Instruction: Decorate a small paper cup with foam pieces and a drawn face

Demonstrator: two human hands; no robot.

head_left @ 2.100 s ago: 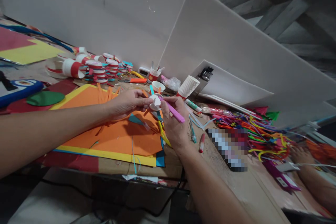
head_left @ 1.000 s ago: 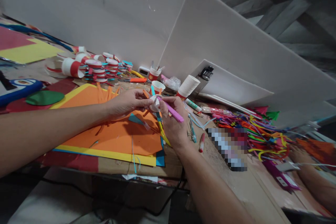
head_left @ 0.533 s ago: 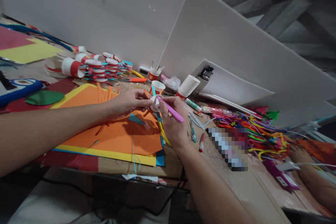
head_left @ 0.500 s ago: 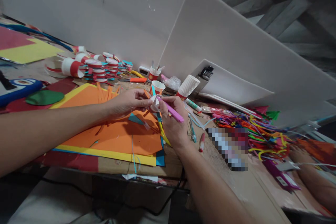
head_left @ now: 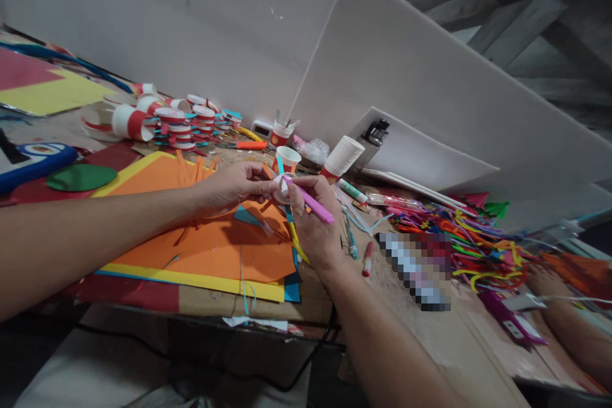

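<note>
My left hand (head_left: pixel 236 188) pinches the edge of a small round white paper piece (head_left: pixel 282 193), which looks like a cut-down paper cup. Orange and light-blue paper strips stick out around it. In my right hand (head_left: pixel 319 217) is a purple-pink pen-shaped tool (head_left: pixel 313 203), its tip touching the white piece; I cannot tell whether it is a marker. Just behind my fingers stands a paper cup (head_left: pixel 288 154). Beneath my hands lie orange paper sheets (head_left: pixel 210 252) over yellow and blue ones, and a yellow-handled tool (head_left: pixel 297 243) is partly hidden by my right hand.
Red-and-white cup pieces (head_left: pixel 179 124) cluster at the back left. A stack of paper cups (head_left: pixel 344 156) leans behind my right hand. To the right lie a glue stick (head_left: pixel 352 191), a red marker (head_left: pixel 368 259) and colourful pipe cleaners (head_left: pixel 478 236). Another person's arm (head_left: pixel 568 319) rests far right.
The purple-pink tool and the fingers of my right hand have shifted very slightly on the white piece. Everything else looks the same.
</note>
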